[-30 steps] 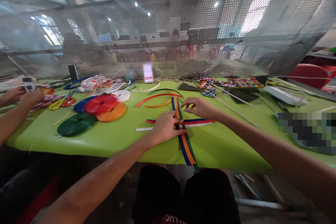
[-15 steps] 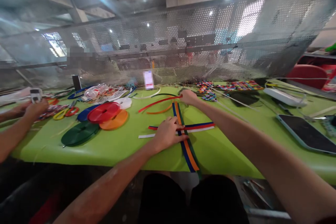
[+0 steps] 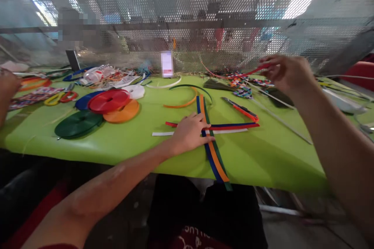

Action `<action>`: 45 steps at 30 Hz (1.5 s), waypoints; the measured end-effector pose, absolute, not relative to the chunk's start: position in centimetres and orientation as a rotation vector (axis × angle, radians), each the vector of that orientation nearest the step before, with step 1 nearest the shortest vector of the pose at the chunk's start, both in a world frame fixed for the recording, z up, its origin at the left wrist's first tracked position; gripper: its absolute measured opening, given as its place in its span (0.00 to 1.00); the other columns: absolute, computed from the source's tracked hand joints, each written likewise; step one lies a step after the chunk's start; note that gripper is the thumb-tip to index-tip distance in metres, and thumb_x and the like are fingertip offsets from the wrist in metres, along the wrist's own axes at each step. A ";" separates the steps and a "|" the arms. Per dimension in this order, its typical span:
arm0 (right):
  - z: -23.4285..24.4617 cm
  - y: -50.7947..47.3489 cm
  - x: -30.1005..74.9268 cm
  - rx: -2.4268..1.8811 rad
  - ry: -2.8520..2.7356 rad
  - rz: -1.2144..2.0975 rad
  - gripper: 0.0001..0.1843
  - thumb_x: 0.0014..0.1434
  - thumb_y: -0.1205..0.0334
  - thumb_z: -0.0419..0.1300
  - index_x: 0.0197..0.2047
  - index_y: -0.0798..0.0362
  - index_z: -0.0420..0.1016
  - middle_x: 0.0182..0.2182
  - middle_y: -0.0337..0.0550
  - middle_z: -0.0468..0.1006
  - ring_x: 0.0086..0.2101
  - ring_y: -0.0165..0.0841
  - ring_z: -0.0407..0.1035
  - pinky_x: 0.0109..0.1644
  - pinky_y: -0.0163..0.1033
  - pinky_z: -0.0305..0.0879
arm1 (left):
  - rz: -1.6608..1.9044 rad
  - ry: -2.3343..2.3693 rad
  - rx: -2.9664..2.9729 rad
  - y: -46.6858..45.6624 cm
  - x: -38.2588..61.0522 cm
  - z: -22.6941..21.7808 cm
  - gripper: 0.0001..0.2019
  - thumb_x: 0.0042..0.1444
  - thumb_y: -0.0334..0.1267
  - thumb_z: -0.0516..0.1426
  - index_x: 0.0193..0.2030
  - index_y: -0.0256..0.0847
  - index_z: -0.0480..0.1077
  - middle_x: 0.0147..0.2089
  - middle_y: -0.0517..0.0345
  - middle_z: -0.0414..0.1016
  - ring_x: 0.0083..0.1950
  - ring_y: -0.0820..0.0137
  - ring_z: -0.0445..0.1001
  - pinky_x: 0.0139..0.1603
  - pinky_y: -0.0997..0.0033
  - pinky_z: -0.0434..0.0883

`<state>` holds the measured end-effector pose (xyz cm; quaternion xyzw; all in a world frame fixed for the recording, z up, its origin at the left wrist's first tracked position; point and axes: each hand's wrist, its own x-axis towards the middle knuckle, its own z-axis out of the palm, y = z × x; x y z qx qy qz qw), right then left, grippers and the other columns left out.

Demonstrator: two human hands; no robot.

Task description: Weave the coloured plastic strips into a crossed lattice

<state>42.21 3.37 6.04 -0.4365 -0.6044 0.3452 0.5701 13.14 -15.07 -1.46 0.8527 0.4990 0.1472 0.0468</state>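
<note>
The left hand [image 3: 189, 134] lies flat on the green surface [image 3: 263, 155], fingers spread wide, pressing where the blue, orange and green strips [image 3: 215, 155] cross the red, blue and white strips [image 3: 233, 127], which run out from under the fingertips. The right hand [image 3: 288, 74] hangs above the surface, fingers pinched on a red strip [image 3: 251, 72] trailing leftward from them

Glossy green table cover [image 3: 263, 155], perforated metal screen [image 3: 204, 4].

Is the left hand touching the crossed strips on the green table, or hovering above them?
Touching. The head view shows the left hand lying flat on the crossed strips right where they meet, its fingers pressed onto them with no gap visible.
</note>
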 end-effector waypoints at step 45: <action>2.2 4.0 45.4 -1.678 -1.811 0.213 0.06 0.51 0.65 0.72 0.27 0.59 0.81 0.15 0.35 0.69 0.23 0.27 0.57 0.31 0.38 0.51 | 0.428 1.535 2.615 -14.7 13.4 -0.9 0.21 0.59 0.51 0.65 0.51 0.38 0.78 0.45 0.50 0.71 0.48 0.57 0.71 0.47 0.58 0.70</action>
